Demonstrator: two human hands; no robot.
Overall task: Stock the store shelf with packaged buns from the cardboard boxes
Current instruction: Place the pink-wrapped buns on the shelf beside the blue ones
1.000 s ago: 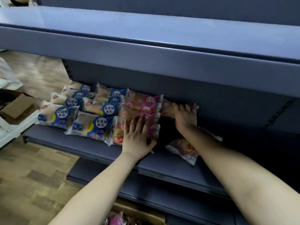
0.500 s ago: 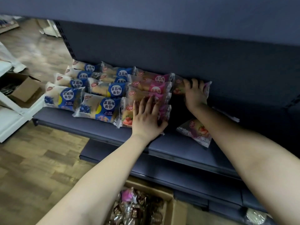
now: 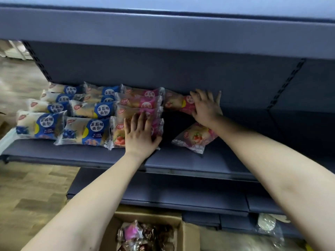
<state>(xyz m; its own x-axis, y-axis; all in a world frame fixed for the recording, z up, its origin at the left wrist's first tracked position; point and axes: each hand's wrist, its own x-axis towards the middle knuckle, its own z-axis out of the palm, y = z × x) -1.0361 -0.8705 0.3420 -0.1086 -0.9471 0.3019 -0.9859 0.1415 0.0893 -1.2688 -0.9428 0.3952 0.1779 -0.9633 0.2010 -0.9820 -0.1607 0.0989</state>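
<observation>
Flat palms, no clasp. Left hand [image 3: 139, 134] lies with straight fingers on the front pack of the pink column [image 3: 143, 104], pressing down and holding nothing. Right hand [image 3: 206, 105], fingers splayed, presses on a rear pink pack [image 3: 176, 102] just right of that column's back row. Whether its thumb hooks the wrapper edge is unclear in the shadow.

Step in hand, as I read it: seat the rear pack as the start of a new column. Slide it left until it touches the pink column and sits square to it. Use light pressure so the bun is not crushed, while the left hand braces the column against shoving.

Both forearms reach in over the shelf [image 3: 181, 162], wrists near straight, the right arm deeper. A loose pink pack [image 3: 195, 140] lies skewed right of the column's front, under the right forearm. Cardboard box [image 3: 188, 232] sits below the column.
</observation>
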